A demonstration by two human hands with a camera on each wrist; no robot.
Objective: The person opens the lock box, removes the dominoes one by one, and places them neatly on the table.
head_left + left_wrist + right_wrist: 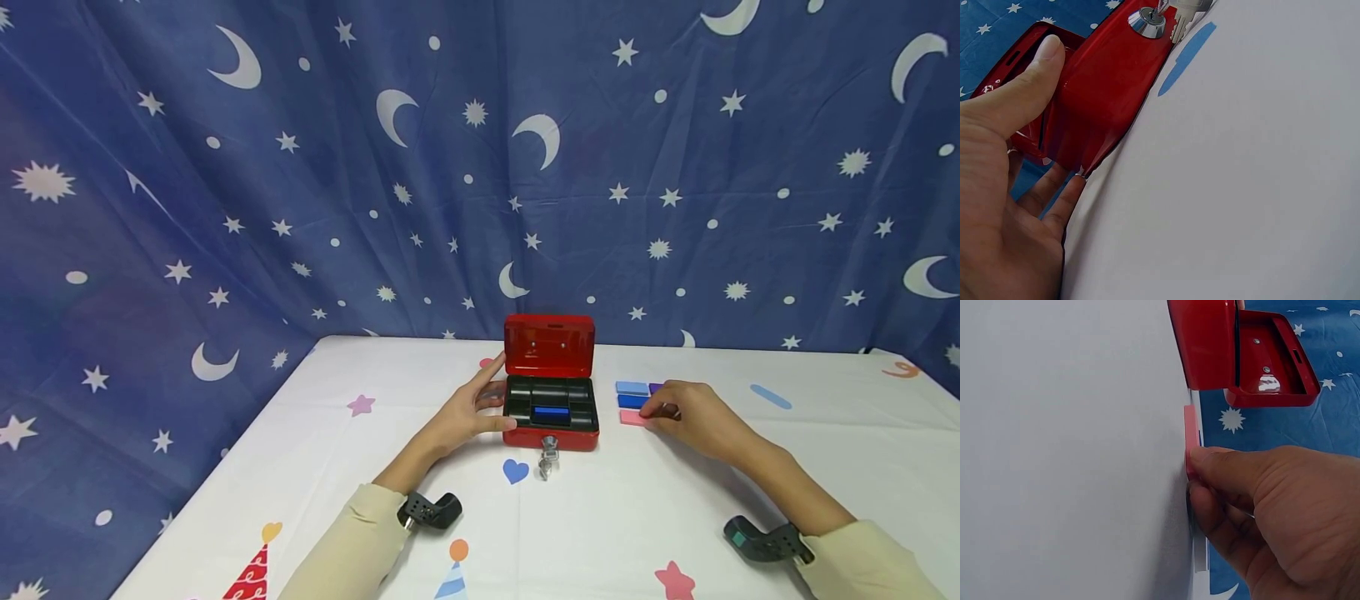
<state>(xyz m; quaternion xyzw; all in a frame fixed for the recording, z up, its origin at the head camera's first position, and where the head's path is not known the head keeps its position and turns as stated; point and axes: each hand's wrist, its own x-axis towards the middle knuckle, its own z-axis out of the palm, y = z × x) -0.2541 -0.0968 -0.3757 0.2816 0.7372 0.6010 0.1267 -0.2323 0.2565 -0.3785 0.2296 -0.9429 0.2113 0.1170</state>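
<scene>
A red metal cash box [567,439] stands with its lid [549,346] raised and a dark blue block [551,415] in its black tray [581,392]. Along the box's left side lies my left hand [467,414], fingers extended and thumb at the front left corner. Keys [546,467] hang from the front lock. Right of the box, my right hand [693,417] pinches the right end of a flat pink block [632,417] between thumb and curled fingers. In the right wrist view, the thumb covers part of this pink block [1190,425]; the curled fingers hide what is behind them.
Just behind the pink block lie a blue block [633,402], a light blue block [632,387] and a partly hidden purple block [655,387]. Everything rests on a white patterned tablecloth [360,450]. A blue moon-and-star curtain [420,267] hangs behind and at the left.
</scene>
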